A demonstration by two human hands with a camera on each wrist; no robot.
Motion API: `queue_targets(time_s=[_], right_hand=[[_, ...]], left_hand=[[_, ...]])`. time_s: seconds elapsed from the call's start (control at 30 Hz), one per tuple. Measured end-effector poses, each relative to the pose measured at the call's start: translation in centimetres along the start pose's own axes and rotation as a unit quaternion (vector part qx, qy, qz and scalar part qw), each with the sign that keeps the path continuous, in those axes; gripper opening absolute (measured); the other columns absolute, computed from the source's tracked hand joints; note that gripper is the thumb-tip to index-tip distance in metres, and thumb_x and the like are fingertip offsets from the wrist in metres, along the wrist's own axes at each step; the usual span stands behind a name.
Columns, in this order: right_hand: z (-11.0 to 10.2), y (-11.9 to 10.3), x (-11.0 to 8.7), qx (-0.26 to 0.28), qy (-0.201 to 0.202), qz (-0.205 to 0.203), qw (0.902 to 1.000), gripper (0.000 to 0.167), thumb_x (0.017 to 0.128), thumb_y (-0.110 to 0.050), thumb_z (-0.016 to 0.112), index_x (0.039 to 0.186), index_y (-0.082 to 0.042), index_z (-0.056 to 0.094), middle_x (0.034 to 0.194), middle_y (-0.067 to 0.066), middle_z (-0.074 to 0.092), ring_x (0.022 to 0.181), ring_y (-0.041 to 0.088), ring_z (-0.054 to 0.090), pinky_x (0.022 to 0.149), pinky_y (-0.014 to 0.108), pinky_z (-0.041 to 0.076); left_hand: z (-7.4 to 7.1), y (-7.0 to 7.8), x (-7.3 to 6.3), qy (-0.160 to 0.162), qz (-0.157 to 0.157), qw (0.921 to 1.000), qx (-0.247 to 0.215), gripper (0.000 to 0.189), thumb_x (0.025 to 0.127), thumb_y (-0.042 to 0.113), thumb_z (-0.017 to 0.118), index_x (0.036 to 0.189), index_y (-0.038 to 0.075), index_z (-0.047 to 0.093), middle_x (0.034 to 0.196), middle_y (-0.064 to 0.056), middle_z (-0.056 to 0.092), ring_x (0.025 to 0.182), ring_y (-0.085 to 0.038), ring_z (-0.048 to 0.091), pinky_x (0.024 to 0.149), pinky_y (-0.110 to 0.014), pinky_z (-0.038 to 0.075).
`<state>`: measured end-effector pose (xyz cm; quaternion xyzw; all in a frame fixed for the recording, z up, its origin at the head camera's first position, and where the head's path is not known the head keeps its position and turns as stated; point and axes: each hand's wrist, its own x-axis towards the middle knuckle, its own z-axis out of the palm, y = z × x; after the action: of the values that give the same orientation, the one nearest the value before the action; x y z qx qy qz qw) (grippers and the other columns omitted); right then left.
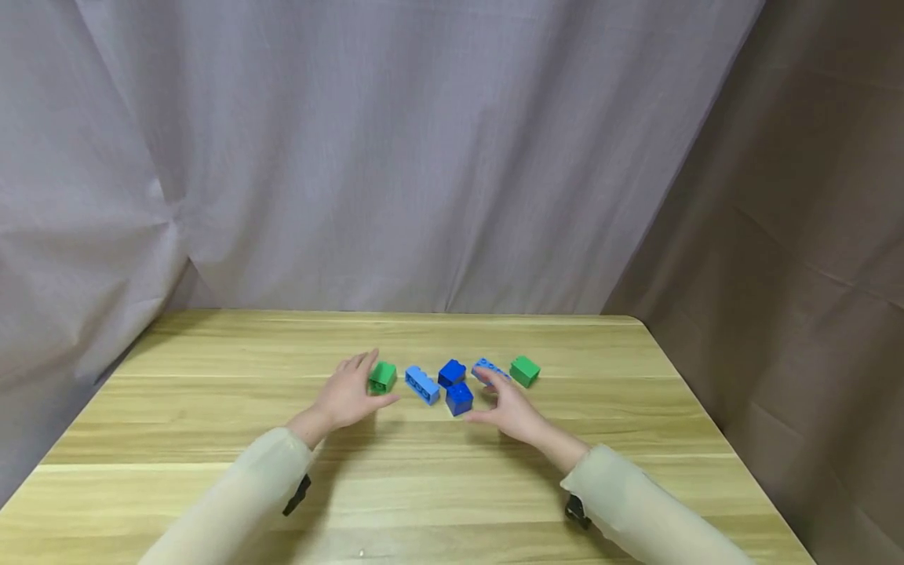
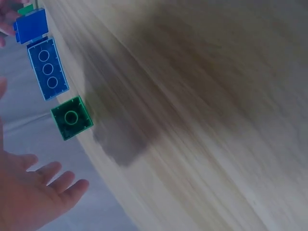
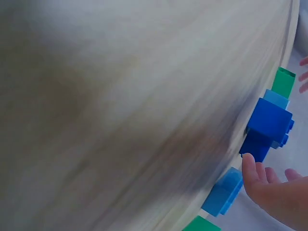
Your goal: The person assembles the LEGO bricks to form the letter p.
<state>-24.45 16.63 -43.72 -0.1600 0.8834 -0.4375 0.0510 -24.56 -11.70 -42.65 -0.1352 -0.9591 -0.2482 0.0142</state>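
My left hand [image 1: 344, 394] hovers with spread fingers beside a green brick [image 1: 384, 378], which lies on its side with its hollow underside showing. In the left wrist view the thumb and fingers stand apart from that brick [image 2: 72, 118]. My right hand [image 1: 515, 410] is held with thumb and fingers apart, over a light blue studded brick [image 1: 483, 363] it partly covers. Its thumb is close to a dark blue brick [image 1: 460, 399]; whether they touch I cannot tell. Another dark blue brick [image 1: 452, 372] lies right behind that one. Between the hands sits a second light blue brick [image 1: 422, 385], tipped on its side.
A second green brick [image 1: 525, 371] lies at the right end of the row. Everything rests on a wood-grain table [image 1: 395, 502]. A grey curtain [image 1: 395, 157] hangs behind the far edge, and a browner one [image 1: 798, 259] to the right.
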Motion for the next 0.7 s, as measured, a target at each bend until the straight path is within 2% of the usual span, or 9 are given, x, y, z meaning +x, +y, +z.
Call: queue_targets(time_s=[0.17,0.4,0.53,0.63,0.7], right_hand=[[0.6,-0.1,0.9,-0.014,-0.005,0.022,0.9997,0.076,0.077,-0.019,0.077,0.139,0.0,0.038,0.136,0.025,0.046,0.12,0.041,0.048,0.099,0.05,0.045],[1.2,-0.4,1.5,-0.025,-0.001,0.034,0.9991,0.073,0.075,-0.018,0.079,0.136,-0.002,0.042,0.131,0.022,0.05,0.117,0.037,0.052,0.098,0.048,0.046],[1.4,-0.4,1.6,-0.03,0.001,0.037,0.9989,0.07,0.075,-0.016,0.078,0.134,-0.001,0.045,0.13,0.021,0.051,0.115,0.036,0.053,0.098,0.047,0.047],[1.5,-0.4,1.6,-0.04,-0.002,0.036,0.9985,0.066,0.075,-0.015,0.078,0.132,-0.002,0.047,0.13,0.02,0.052,0.115,0.036,0.053,0.098,0.046,0.047],[1.5,-0.4,1.7,-0.044,-0.006,0.036,0.9984,0.063,0.076,-0.014,0.077,0.131,-0.002,0.048,0.13,0.02,0.053,0.116,0.036,0.053,0.098,0.046,0.046]], left_hand=[[0.6,0.1,1.1,-0.018,-0.054,0.9977,-0.037,0.088,0.082,0.046,0.065,0.145,-0.001,0.025,0.141,-0.027,0.039,0.121,-0.041,0.045,0.093,-0.054,0.047],[1.3,0.0,2.3,-0.029,-0.091,0.9929,-0.072,0.088,0.083,0.045,0.065,0.144,-0.005,0.024,0.139,-0.028,0.04,0.12,-0.041,0.046,0.098,-0.052,0.045],[1.8,-0.1,2.8,-0.026,-0.105,0.9913,-0.076,0.083,0.085,0.04,0.065,0.142,-0.007,0.027,0.126,-0.024,0.053,0.102,-0.031,0.057,0.086,-0.041,0.053],[2.2,-0.2,3.0,-0.019,-0.119,0.9892,-0.083,0.073,0.087,0.033,0.063,0.139,-0.009,0.032,0.115,-0.021,0.059,0.087,-0.023,0.06,0.077,-0.034,0.056],[2.3,-0.3,3.1,-0.016,-0.126,0.9874,-0.094,0.064,0.088,0.028,0.063,0.134,-0.01,0.038,0.108,-0.02,0.062,0.081,-0.021,0.061,0.075,-0.033,0.057]])
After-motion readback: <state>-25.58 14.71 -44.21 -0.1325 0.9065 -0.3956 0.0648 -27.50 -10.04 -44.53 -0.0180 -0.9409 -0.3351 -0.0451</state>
